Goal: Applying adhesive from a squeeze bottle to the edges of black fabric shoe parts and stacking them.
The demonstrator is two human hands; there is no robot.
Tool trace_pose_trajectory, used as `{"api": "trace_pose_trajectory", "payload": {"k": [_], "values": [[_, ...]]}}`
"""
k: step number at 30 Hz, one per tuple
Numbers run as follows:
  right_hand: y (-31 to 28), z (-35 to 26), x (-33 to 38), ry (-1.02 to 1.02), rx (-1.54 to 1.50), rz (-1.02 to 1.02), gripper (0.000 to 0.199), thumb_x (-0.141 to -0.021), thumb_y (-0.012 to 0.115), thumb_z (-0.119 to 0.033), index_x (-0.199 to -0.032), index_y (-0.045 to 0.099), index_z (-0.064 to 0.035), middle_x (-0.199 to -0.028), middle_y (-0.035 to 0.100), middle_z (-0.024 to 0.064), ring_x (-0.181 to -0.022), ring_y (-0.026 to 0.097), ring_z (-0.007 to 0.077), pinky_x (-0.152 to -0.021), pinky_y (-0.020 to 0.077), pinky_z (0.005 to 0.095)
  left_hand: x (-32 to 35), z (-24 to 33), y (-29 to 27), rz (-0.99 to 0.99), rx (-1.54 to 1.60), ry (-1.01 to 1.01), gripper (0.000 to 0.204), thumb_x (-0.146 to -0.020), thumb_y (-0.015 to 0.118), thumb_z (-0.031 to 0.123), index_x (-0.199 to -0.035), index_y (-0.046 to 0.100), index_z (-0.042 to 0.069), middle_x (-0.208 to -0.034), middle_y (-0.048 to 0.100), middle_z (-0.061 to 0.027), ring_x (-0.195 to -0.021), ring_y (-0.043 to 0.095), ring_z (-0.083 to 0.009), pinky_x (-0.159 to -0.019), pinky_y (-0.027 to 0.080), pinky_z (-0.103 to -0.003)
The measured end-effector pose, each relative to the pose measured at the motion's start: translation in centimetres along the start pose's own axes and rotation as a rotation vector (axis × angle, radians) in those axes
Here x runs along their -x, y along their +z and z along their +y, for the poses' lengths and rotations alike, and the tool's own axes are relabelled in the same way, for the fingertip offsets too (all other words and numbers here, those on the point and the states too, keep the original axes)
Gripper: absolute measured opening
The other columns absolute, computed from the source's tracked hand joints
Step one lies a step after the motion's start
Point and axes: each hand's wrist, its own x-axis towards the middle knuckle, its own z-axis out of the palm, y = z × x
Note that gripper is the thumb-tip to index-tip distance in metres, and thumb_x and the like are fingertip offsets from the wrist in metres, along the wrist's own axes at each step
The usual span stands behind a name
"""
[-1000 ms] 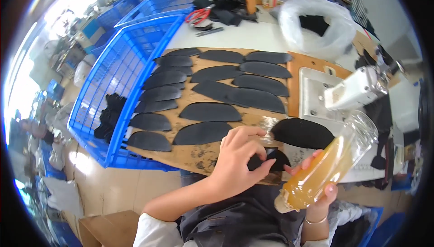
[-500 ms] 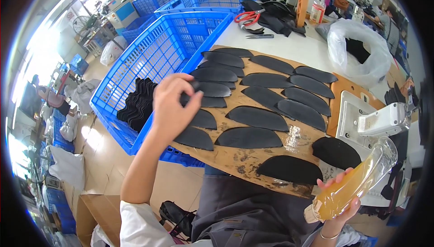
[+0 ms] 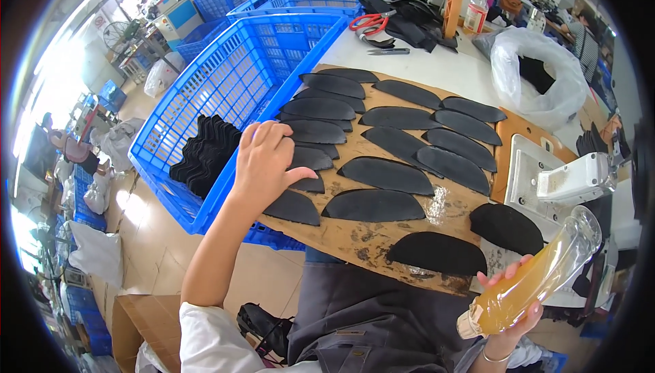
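While the left hand (image 3: 266,161) rests with fingers loosely curled on the black half-moon pieces (image 3: 303,168) at the left edge of the brown board (image 3: 341,233), gripping none that can be seen, the right hand (image 3: 508,301) wraps its fingers around a clear bottle of amber liquid (image 3: 532,281) off the board's near right corner. Just beside the left edge stands a blue crate (image 3: 232,93) holding stacked black pieces (image 3: 205,154).

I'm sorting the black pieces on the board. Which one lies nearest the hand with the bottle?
The half-moon black piece at the board's near edge, just left of the right hand holding the bottle. The others lie farther up or left.
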Motion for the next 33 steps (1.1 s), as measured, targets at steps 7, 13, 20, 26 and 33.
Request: {"api": "trace_pose_trajectory", "payload": {"k": [7, 13, 20, 26, 33], "values": [[1.8, -0.3, -1.8, -0.221, 0.215, -0.093, 0.08, -0.07, 0.075, -0.039, -0.129, 0.03, -0.0063, -0.106, 0.046, 0.0113, -0.098, 0.053, 0.0278, -0.098, 0.042, 0.0494, 2.4, 7.5, -0.6, 0.27, 0.44, 0.278, 0.026, -0.069, 0.073, 0.017, -0.091, 0.062, 0.009, -0.087, 0.06, -0.0043, -0.077, 0.058, -0.0239, -0.074, 0.044, -0.038], [6.3, 2.9, -5.9, -0.427, 0.564, -0.323, 0.086, -0.067, 0.081, -0.033, -0.13, 0.03, -0.0051, -0.11, 0.05, 0.0146, -0.104, 0.052, 0.0269, -0.094, 0.0435, 0.0454, 5.4, 12.7, 2.0, 0.179, 0.606, 0.331, 0.037, -0.072, 0.073, 0.015, -0.106, 0.063, 0.004, -0.103, 0.063, -0.0074, -0.094, 0.059, -0.0216, -0.082, 0.047, -0.035], [8.1, 4.8, -7.4, -0.376, 1.012, -0.594, 0.074, -0.071, 0.076, -0.026, -0.126, 0.034, -0.0024, -0.111, 0.049, 0.013, -0.103, 0.051, 0.0242, -0.091, 0.0426, 0.0383, 5.7, 12.6, 3.0, 0.306, 0.657, 0.329, 0.027, -0.073, 0.071, 0.013, -0.097, 0.063, 0.003, -0.102, 0.064, -0.0062, -0.094, 0.059, -0.0205, -0.08, 0.047, -0.034], [8.0, 4.8, -7.6, -0.395, 1.084, -0.579, 0.064, -0.072, 0.074, -0.024, -0.121, 0.04, -0.0016, -0.108, 0.049, 0.014, -0.103, 0.05, 0.0241, -0.091, 0.0424, 0.0373, 5.3, 12.6, 2.9, 0.303, 0.597, 0.331, 0.024, -0.073, 0.068, 0.012, -0.095, 0.062, 0.004, -0.1, 0.064, -0.0053, -0.093, 0.059, -0.0193, -0.079, 0.047, -0.034], [4.3, 1.0, -5.4, -0.458, 1.157, -0.323, 0.061, -0.07, 0.072, -0.01, -0.124, 0.045, -0.0026, -0.115, 0.051, 0.0108, -0.107, 0.051, 0.0233, -0.09, 0.0436, 0.0347, 5.9, 12.7, 3.3, 0.274, 0.602, 0.278, 0.027, -0.069, 0.072, 0.011, -0.095, 0.065, 0.008, -0.1, 0.067, -0.0027, -0.091, 0.06, -0.0189, -0.081, 0.045, -0.034]]}}
